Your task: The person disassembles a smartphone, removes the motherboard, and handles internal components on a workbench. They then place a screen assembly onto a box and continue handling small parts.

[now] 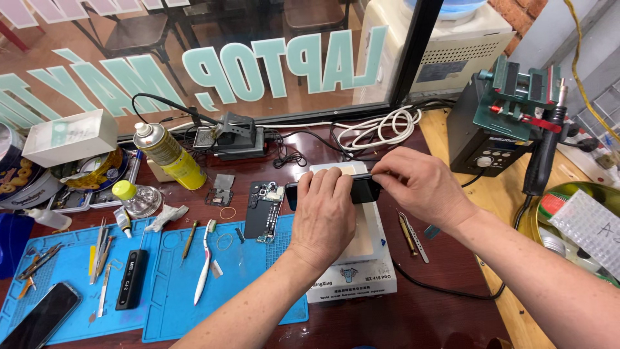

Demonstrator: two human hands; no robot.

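Note:
My left hand (326,213) lies over a dark phone (363,189) and grips it on edge above a white heating-plate machine (361,274). My right hand (416,184) pinches the phone's upper right edge with thumb and fingers. Most of the phone is hidden under my left fingers. Left of the machine, an opened phone board (265,210) rests partly on the blue work mat (194,284).
On the mat lie a white toothbrush (205,262), a black tool (131,279), tweezers (100,249) and another phone (39,317). A yellow spray can (168,155), a white box (71,136), coiled white cable (381,126) and a black soldering station (491,139) stand behind. Tweezers (413,236) lie right of the machine.

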